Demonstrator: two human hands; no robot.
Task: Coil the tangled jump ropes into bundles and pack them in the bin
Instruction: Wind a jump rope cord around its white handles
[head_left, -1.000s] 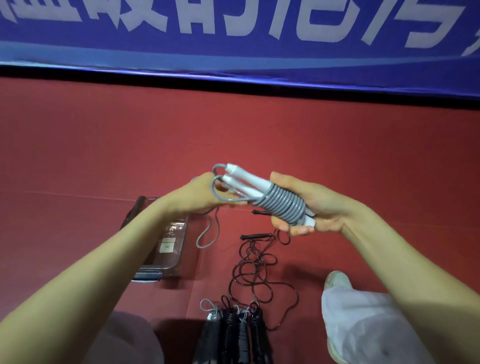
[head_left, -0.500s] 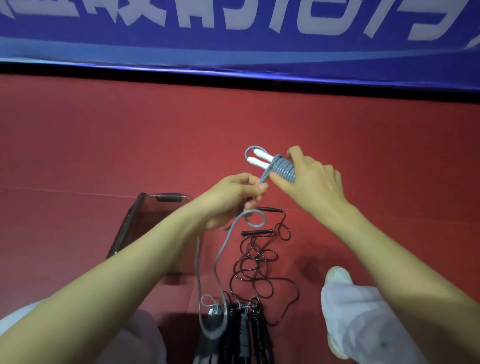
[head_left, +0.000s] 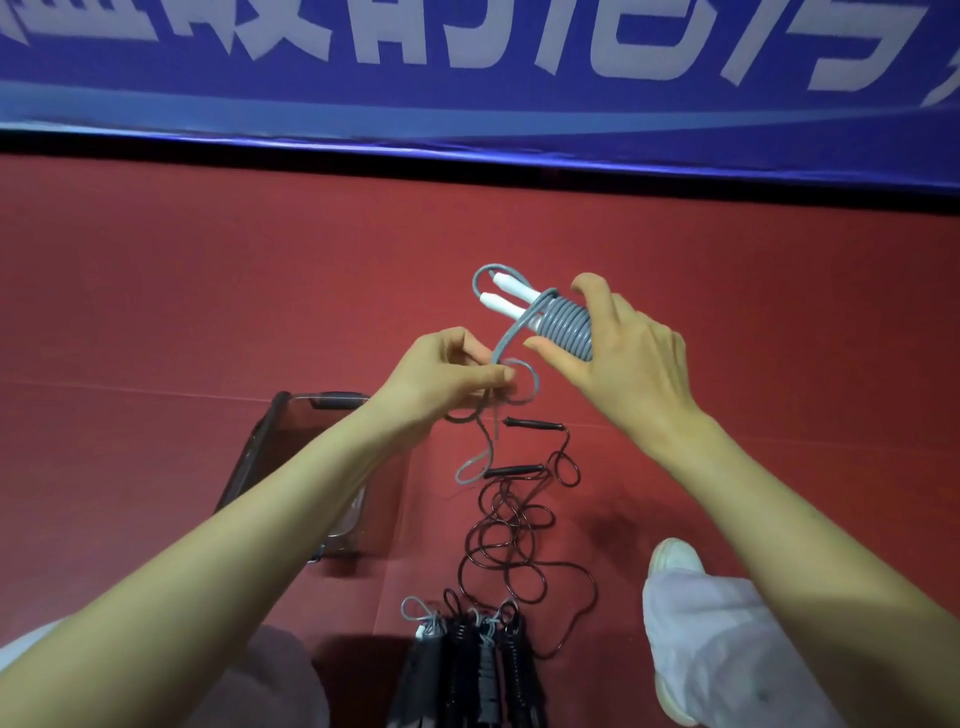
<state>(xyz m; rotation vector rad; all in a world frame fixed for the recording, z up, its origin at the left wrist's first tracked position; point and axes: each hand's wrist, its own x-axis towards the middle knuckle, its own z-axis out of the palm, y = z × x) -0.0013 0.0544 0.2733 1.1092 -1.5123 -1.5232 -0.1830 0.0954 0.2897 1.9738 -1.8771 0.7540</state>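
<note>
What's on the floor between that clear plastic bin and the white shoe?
In the head view, a tangled black jump rope lies loose on the red floor.

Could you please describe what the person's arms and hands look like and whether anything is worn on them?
The left hand and right hand are bare, with no gloves, and no rings show on the visible fingers. The left forearm and right forearm are uncovered to the frame edge: no sleeves, watch or bracelet in view.

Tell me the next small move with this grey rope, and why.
Probably wind another turn: the left hand pinches a loose tail hanging below, while the right hand grips the grey rope bundle coiled round its white handles.
</note>
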